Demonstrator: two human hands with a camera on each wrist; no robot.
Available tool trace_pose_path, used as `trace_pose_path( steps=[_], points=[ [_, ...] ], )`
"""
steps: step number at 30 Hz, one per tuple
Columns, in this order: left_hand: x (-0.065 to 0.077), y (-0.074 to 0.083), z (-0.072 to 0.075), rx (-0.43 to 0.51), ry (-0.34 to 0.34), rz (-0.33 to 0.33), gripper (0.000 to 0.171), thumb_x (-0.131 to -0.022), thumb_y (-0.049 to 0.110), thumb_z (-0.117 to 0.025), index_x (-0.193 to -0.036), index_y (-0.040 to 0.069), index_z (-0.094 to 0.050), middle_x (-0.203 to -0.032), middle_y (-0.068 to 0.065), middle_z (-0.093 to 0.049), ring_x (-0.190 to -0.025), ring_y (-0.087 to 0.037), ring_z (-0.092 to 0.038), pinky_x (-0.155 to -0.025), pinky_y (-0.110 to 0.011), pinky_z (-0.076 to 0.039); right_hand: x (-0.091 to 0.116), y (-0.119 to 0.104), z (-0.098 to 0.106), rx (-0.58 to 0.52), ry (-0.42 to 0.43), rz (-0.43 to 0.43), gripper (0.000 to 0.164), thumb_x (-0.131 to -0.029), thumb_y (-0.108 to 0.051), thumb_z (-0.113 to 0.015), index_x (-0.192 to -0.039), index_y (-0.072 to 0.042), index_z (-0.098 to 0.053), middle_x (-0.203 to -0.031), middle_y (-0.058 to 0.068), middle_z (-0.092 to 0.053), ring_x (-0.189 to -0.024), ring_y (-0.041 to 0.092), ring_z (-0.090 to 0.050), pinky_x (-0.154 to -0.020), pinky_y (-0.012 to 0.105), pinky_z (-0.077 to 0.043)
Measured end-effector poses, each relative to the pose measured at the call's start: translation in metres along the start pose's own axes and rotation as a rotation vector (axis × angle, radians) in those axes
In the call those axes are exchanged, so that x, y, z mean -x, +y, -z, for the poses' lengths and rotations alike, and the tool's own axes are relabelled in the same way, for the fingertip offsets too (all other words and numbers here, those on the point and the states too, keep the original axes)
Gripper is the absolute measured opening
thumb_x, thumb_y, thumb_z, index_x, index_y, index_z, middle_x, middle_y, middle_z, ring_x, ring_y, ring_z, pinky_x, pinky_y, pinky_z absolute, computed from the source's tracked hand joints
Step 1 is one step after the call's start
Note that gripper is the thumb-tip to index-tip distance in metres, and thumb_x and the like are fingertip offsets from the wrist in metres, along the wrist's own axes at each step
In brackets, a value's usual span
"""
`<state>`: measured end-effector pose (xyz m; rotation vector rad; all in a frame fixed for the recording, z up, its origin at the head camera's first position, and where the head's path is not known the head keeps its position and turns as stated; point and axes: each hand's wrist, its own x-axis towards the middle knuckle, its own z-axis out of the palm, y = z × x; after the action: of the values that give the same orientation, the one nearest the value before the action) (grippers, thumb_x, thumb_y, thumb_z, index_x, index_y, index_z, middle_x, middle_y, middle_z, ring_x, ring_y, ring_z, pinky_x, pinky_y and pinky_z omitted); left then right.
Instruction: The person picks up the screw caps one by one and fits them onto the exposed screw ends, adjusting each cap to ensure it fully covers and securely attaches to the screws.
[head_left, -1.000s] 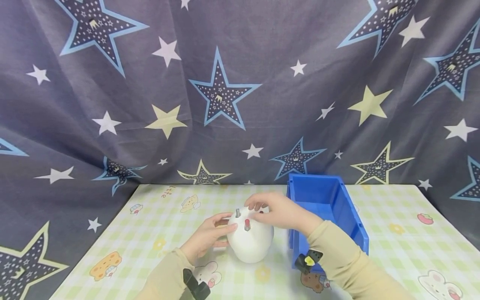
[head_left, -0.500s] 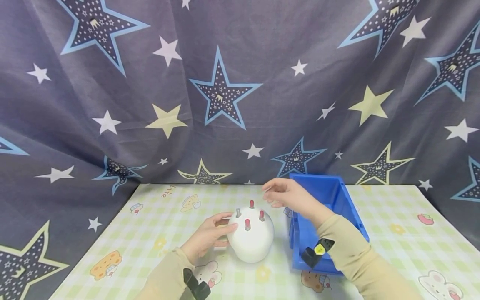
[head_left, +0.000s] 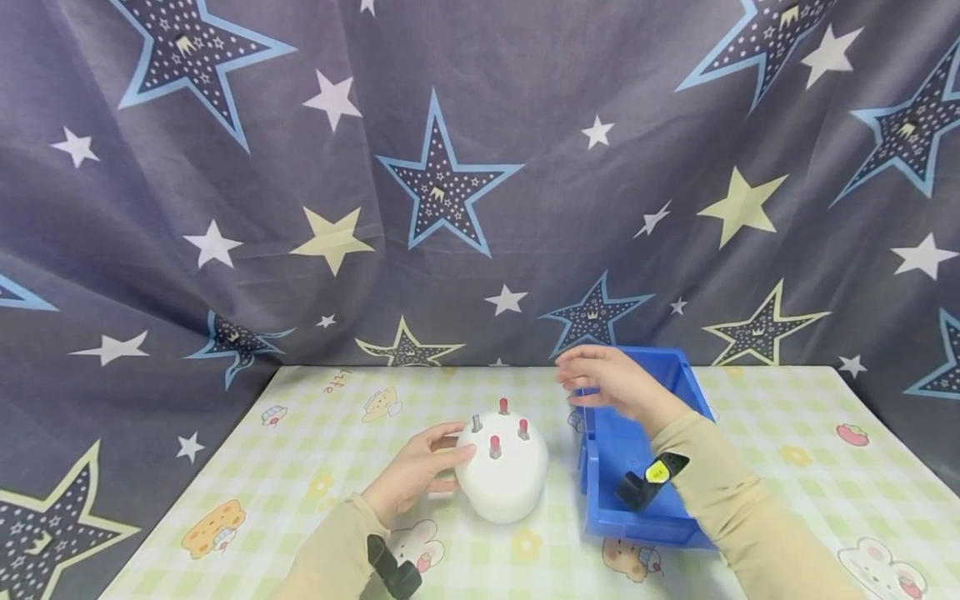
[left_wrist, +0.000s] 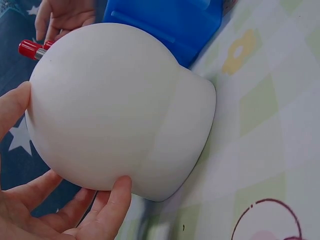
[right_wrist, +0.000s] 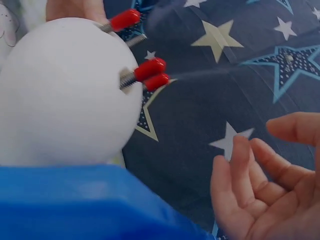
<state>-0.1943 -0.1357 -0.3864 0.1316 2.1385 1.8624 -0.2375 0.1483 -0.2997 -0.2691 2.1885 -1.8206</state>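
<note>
A white ball-shaped body (head_left: 501, 483) with a narrower flat foot stands on the table. Threaded metal posts stick up from its top; three carry red caps (right_wrist: 151, 69), and one screw (head_left: 476, 423) is bare metal. My left hand (head_left: 416, 468) holds the ball from its left side, thumb high and fingers spread lower on the curve, as the left wrist view shows. Over the far left rim of the blue bin (head_left: 645, 531) hovers my right hand (head_left: 611, 385), its fingers loosely bent, with nothing seen between them in the right wrist view.
The blue bin stands right of the ball, its inside partly covered by the right arm. A checked cloth (head_left: 300, 467) with cartoon prints covers the table. Behind the table hangs a dark curtain (head_left: 480, 300) with stars.
My right hand has left the top of the ball and moved right, over the bin's edge, uncovering the red caps. The left hand and the ball have stayed put.
</note>
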Motion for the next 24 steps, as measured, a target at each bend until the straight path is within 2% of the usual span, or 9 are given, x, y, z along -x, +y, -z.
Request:
trace_pose_path(
  steps=[4, 8, 11, 19, 24],
  points=[
    [0.001, 0.0, 0.0, -0.001, 0.001, -0.002, 0.067, -0.086, 0.027, -0.068, -0.14, 0.0, -0.039, -0.137, -0.028, -0.042, -0.114, -0.04, -0.056, -0.089, -0.05, -0.055, 0.001, -0.001, 0.011, -0.06, -0.017, -0.032, 0.027, -0.096, -0.015, -0.049, -0.118, 0.002, -0.053, -0.094, -0.001, -0.064, -0.082, 0.009, -0.062, -0.09, 0.037, -0.056],
    [0.001, 0.0, 0.0, 0.002, -0.005, -0.003, 0.068, -0.086, 0.028, -0.068, -0.14, 0.0, -0.038, -0.138, -0.029, -0.041, -0.115, -0.041, -0.055, -0.089, -0.05, -0.055, 0.0, 0.001, 0.021, -0.115, -0.025, -0.078, 0.022, -0.096, -0.012, -0.048, -0.114, -0.003, -0.054, -0.091, -0.003, -0.063, -0.08, 0.008, -0.062, -0.081, 0.029, -0.057],
    [0.0, 0.001, 0.0, 0.005, -0.009, -0.004, 0.068, -0.087, 0.027, -0.068, -0.141, 0.0, -0.038, -0.138, -0.029, -0.04, -0.116, -0.041, -0.054, -0.089, -0.05, -0.055, -0.002, 0.004, 0.027, -0.131, -0.009, -0.111, 0.024, -0.096, -0.013, -0.048, -0.116, -0.002, -0.053, -0.089, -0.003, -0.063, -0.078, 0.008, -0.061, -0.075, 0.025, -0.056],
    [-0.001, 0.001, -0.001, 0.004, 0.01, 0.014, 0.066, -0.087, 0.026, -0.068, -0.14, 0.0, -0.038, -0.137, -0.029, -0.042, -0.113, -0.04, -0.057, -0.088, -0.048, -0.056, -0.007, 0.012, 0.04, -0.081, 0.03, -0.19, 0.038, -0.097, -0.017, -0.044, -0.128, 0.006, -0.045, -0.088, -0.001, -0.063, -0.079, 0.009, -0.061, -0.078, 0.029, -0.056],
    [0.001, 0.002, -0.002, 0.002, 0.016, 0.015, 0.065, -0.087, 0.025, -0.067, -0.14, 0.0, -0.039, -0.137, -0.029, -0.042, -0.112, -0.039, -0.058, -0.088, -0.049, -0.056, -0.009, 0.019, 0.048, -0.031, -0.005, -0.23, 0.046, -0.098, -0.02, -0.042, -0.134, 0.008, -0.038, -0.088, -0.001, -0.062, -0.082, 0.009, -0.058, -0.086, 0.036, -0.056]
  ],
)
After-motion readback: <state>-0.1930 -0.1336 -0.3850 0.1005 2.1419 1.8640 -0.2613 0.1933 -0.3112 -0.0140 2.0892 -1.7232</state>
